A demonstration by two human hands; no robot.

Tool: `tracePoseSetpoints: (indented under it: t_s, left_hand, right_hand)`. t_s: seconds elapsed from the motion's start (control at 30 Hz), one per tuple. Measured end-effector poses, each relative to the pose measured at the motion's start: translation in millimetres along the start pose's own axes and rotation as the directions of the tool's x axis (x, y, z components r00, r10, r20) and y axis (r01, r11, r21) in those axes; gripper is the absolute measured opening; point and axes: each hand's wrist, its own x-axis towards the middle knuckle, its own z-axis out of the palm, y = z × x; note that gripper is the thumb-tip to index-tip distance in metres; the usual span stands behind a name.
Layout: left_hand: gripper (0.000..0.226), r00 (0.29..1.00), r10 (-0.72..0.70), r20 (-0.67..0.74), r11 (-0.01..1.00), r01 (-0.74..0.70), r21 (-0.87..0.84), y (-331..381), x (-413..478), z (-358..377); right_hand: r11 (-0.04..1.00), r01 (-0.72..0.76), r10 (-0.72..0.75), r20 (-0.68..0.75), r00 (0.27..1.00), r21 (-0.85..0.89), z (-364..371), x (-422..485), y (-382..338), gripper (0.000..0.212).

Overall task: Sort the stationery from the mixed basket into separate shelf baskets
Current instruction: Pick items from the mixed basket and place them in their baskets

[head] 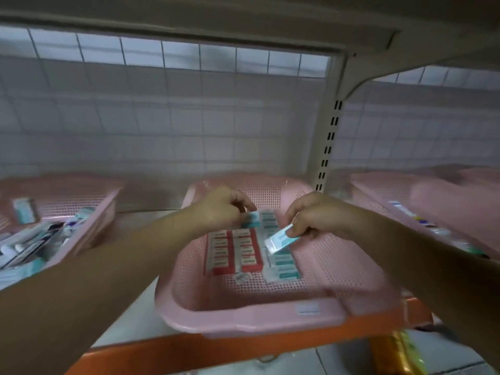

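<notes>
A pink perforated basket (251,315) sits in the middle of the shelf. Inside it lie two rows of red-and-white eraser packs (232,250) and a column of teal-and-white packs (281,263). My right hand (313,215) pinches a teal-and-white pack (280,239) tilted above that column. My left hand (224,209) reaches into the basket's far end, fingertips closed on another teal pack (251,220). At the left, a second pink basket (92,212) holds mixed stationery (32,244). The picture is motion-blurred.
A third pink basket (384,190) with pens stands at the right, beyond a slotted shelf upright (328,147). A wire grid backs the shelf and an upper shelf hangs overhead. An orange edge strip (243,347) runs along the shelf front. A yellow packet (397,353) lies below.
</notes>
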Motion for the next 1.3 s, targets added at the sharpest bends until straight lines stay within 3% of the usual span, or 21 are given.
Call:
tracePoseSetpoints:
  t_s: [0.17,0.27,0.4,0.67,0.97,1.1,1.2,1.3]
  left_hand:
    - [0.024,0.995,-0.014,0.098,0.987,-0.002,0.163,-7,0,14]
    - [0.023,0.995,-0.023,0.094,0.989,0.009,0.150,-6,-2,11]
    - [0.024,0.990,-0.043,0.135,0.991,0.025,0.134,-6,-3,12]
    - [0.028,0.984,-0.073,0.162,0.988,0.049,0.144,-5,2,12]
    - [0.025,0.982,-0.038,0.186,0.991,0.013,0.133,-8,1,13]
    - [0.026,0.978,-0.046,0.204,0.988,0.015,0.151,-9,0,15]
    - [0.024,0.977,-0.033,0.212,0.990,0.002,0.143,-9,-2,15]
    - [0.025,0.974,-0.012,0.228,0.988,-0.024,0.152,-10,-3,16]
  right_hand:
    - [0.995,-0.102,0.104,0.171,0.980,-0.024,8,7,13,0.020]
    - [0.989,-0.151,0.141,0.323,0.936,0.004,7,5,13,0.019]
    - [0.986,-0.137,0.165,0.446,0.880,-0.094,7,3,18,0.020]
    - [0.984,-0.040,0.119,0.465,0.877,-0.175,10,5,25,0.024]
    - [0.987,0.034,0.053,0.525,0.849,-0.155,12,5,26,0.023]
    - [0.975,0.039,0.071,0.471,0.879,-0.220,15,5,27,0.024]
    - [0.895,0.165,0.016,0.401,0.916,-0.414,18,2,25,0.026]
    - [0.860,0.237,-0.031,0.417,0.908,-0.451,23,-3,21,0.027]
